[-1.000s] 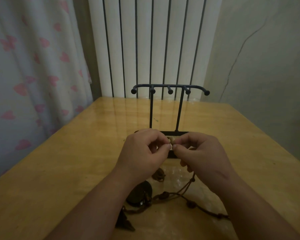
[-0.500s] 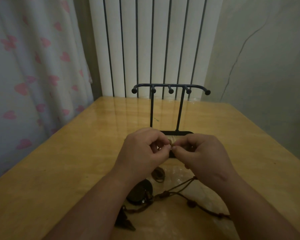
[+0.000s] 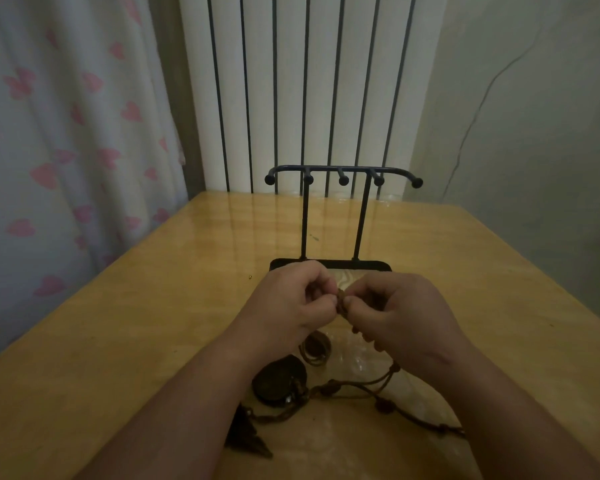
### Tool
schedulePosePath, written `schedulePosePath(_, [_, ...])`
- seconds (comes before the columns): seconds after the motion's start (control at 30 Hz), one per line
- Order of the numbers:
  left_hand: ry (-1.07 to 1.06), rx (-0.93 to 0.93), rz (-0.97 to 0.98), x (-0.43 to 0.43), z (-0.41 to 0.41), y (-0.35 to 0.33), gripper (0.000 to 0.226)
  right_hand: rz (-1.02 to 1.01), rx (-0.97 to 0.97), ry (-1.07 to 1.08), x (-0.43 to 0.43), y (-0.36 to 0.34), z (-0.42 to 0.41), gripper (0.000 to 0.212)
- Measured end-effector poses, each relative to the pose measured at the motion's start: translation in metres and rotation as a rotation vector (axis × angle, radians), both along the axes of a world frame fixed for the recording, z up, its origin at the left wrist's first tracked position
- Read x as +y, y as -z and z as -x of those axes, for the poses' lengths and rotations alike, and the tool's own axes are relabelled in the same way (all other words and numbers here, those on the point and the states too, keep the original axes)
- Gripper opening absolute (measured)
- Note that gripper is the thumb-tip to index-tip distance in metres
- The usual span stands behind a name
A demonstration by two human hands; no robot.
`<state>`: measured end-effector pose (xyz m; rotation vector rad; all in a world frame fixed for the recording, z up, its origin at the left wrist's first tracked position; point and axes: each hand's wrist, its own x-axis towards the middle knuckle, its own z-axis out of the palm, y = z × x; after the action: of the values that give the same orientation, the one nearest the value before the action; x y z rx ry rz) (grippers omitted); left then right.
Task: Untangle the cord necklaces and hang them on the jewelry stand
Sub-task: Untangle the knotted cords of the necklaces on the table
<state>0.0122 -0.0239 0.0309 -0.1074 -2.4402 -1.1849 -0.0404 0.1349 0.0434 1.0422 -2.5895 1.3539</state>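
The left hand (image 3: 291,303) and the right hand (image 3: 395,313) meet at the centre of the frame, each pinching a knotted bit of brown cord (image 3: 342,301) between thumb and fingertips, raised above the surface (image 3: 118,341). The step in hand looks like picking the knot loose; it would go best with small pulls at the loops rather than a hard tug, which would likely tighten it, and with the pinch kept close to the knot so the slack stays readable. The rest of the cord necklaces (image 3: 354,389) trails down to the lower centre of the frame, lying on the surface with a dark round pendant (image 3: 279,381) and a dark tassel (image 3: 246,434) still bunched together. The jewelry stand (image 3: 343,178) rises just beyond the hands, its pegs bare; its flat base tray (image 3: 378,265) appears to hold nothing, though the hands hide part of it.
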Motion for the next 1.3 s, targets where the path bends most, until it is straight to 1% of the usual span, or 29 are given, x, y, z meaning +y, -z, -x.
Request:
schedulePosePath(0.17, [0.016, 0.006, -0.081, -0.0023, -0.0002, -0.0003, 0.025, 0.066, -0.054, -0.008, -0.0012, -0.0002, -0.0006, 0.013])
schedulePosePath(0.3, [0.036, 0.005, -0.145, -0.0044, 0.0015, 0.0013, 0.025, 0.138, -0.033, 0.004, -0.0017, -0.0003, 0.0, 0.006])
schedulePosePath(0.4, [0.056, -0.002, -0.204, -0.0045, 0.0016, 0.001, 0.026, 0.179, -0.017, -0.013, -0.0011, 0.0002, -0.0003, 0.007])
schedulePosePath(0.57, [0.11, -0.011, -0.249, -0.0031, -0.0008, -0.0023, 0.022, 0.182, 0.014, -0.037, -0.0005, 0.002, -0.0007, 0.011])
schedulePosePath(0.77, [0.096, 0.01, -0.257, -0.0028, -0.0003, -0.0023, 0.024, 0.237, 0.003, -0.088, 0.0, 0.0014, -0.0023, 0.005])
schedulePosePath(0.87, [0.089, 0.009, -0.254, -0.004, 0.0009, -0.0013, 0.025, 0.216, 0.043, -0.073, -0.0012, 0.0021, -0.0024, 0.007])
schedulePosePath(1.0, [0.079, -0.003, -0.246, -0.0043, 0.001, -0.0011, 0.023, 0.127, 0.131, -0.065, -0.001, 0.001, -0.0021, 0.014])
schedulePosePath(1.1, [0.07, -0.012, -0.227, -0.0041, 0.0003, -0.0009, 0.023, 0.054, 0.192, -0.055, -0.0003, 0.0014, -0.0013, 0.012])
schedulePosePath(1.2, [0.072, -0.032, -0.228, -0.0035, 0.0004, -0.0001, 0.024, -0.023, 0.229, -0.038, -0.0002, 0.0021, -0.0001, 0.004])
schedulePosePath(1.3, [0.078, -0.059, -0.246, -0.0032, 0.0008, 0.0008, 0.024, -0.075, 0.273, -0.036, -0.0014, 0.0028, 0.0008, 0.008])
